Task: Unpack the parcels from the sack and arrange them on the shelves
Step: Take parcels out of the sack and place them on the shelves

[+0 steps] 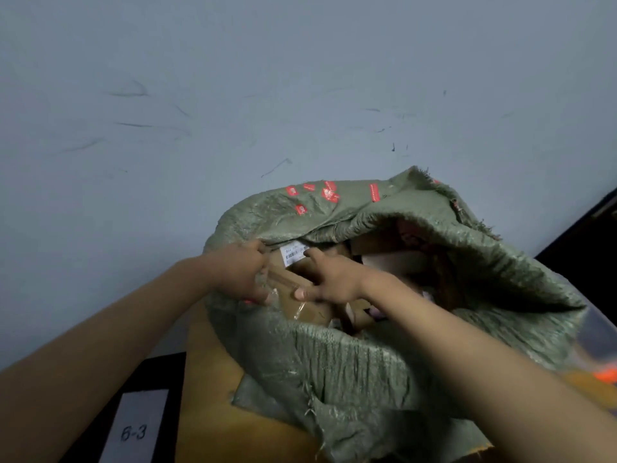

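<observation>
A green woven sack (350, 362) with red stickers stands open in front of me. In its mouth lies a brown cardboard parcel (300, 295) with clear tape and a white barcode label (293, 252). My left hand (242, 272) grips the parcel's left edge, next to the sack's rim. My right hand (329, 279) grips the parcel from the right, thumb on its top face. More brown parcels (384, 255) lie deeper inside the sack, partly hidden by the folded rim.
The sack rests on a brown cardboard surface (207, 389). A dark shelf edge with a white tag reading "6-3" (133, 432) is at the lower left. A scuffed grey wall (233, 111) fills the background. Something orange (604, 375) shows at the right edge.
</observation>
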